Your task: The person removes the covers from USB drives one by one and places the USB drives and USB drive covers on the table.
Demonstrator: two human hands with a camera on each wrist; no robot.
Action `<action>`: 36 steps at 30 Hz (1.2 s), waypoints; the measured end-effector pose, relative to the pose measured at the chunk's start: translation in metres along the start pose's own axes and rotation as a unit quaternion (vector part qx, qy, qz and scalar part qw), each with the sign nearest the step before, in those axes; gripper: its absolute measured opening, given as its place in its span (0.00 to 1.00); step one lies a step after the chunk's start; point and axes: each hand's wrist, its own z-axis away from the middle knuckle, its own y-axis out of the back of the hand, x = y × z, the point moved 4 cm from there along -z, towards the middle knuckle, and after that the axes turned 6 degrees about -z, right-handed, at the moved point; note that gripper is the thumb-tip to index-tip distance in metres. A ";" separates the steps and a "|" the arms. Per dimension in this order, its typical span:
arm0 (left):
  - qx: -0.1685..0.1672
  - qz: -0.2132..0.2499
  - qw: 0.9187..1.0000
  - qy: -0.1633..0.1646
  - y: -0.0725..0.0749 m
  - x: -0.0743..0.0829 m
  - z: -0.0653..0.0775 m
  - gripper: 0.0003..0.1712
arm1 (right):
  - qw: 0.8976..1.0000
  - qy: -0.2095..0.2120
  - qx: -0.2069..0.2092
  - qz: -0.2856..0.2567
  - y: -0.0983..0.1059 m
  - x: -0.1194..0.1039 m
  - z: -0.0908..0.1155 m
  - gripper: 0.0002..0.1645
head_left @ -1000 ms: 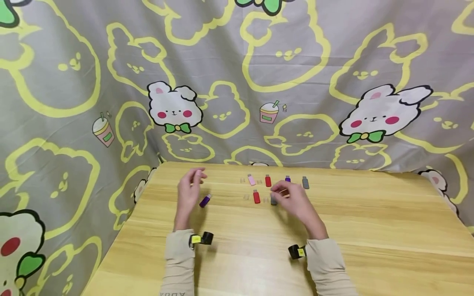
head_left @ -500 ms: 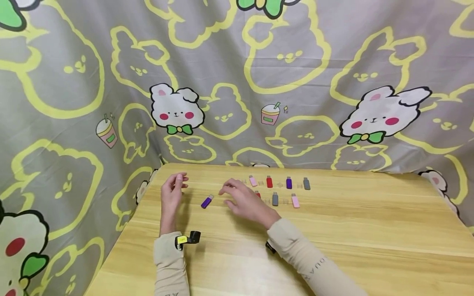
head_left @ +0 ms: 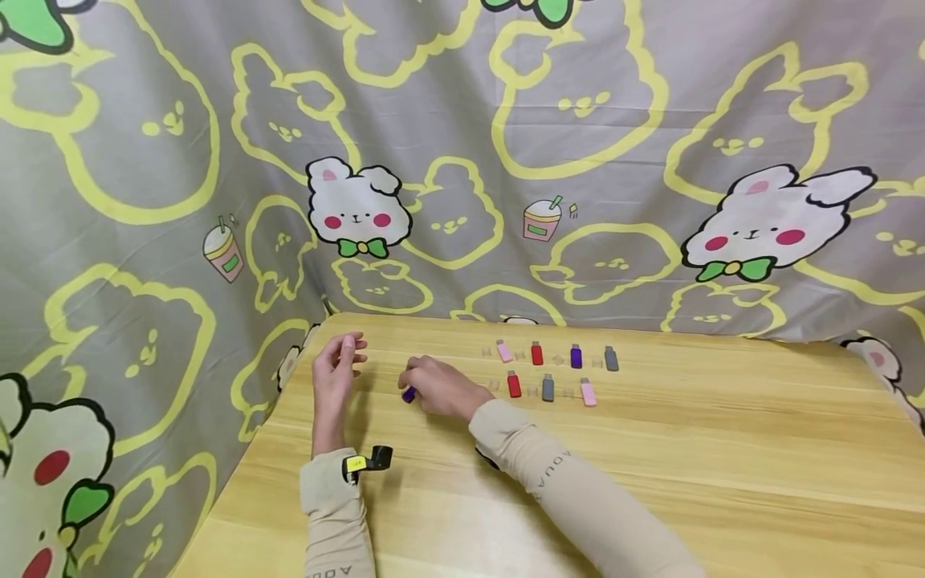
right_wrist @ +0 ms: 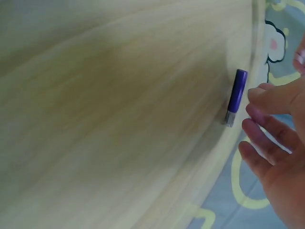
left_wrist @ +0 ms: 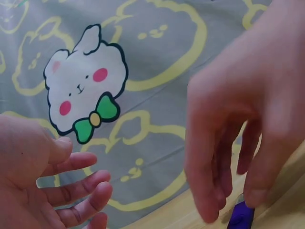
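Note:
A purple USB stick [head_left: 409, 395] lies on the wooden table, partly covered by my right hand [head_left: 441, 385] in the head view. The right wrist view shows the whole stick [right_wrist: 237, 93] flat on the wood, the thumb tip close beside it and the fingers loosely bent. From the left wrist, the fingers of that hand [left_wrist: 238, 114] point down around the stick's metal end. Whether they touch it I cannot tell. My left hand [head_left: 336, 365] stays left of the stick, holding nothing, its fingers [left_wrist: 88, 183] loosely spread.
Two rows of USB sticks lie to the right: pink [head_left: 504, 351], red [head_left: 537, 353], purple [head_left: 576, 356] and grey [head_left: 611, 359] behind; red [head_left: 514, 384], grey [head_left: 548, 388] and pink [head_left: 588, 392] in front. Small clear pieces [head_left: 532, 392] sit between them. A patterned curtain [head_left: 448, 160] borders the table.
My right hand has moved left from the grey stick in the front row to the separate purple stick. The left hand has drawn a little to the left, away from that stick.

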 end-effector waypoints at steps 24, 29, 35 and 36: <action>-0.050 0.008 0.998 -0.028 -0.026 0.015 0.006 0.20 | 0.990 -0.092 -0.012 -0.106 0.027 0.005 0.030 0.19; -0.108 0.007 0.992 -0.065 -0.047 0.036 0.014 0.17 | 0.961 -0.130 0.096 -0.226 0.052 0.015 0.063 0.14; -0.187 0.002 0.978 -0.094 -0.078 0.048 0.026 0.16 | 0.914 -0.126 0.245 -0.297 0.073 0.028 0.103 0.16; -0.201 0.000 0.974 -0.102 -0.083 0.051 0.030 0.15 | 0.906 -0.123 0.264 -0.307 0.075 0.030 0.110 0.15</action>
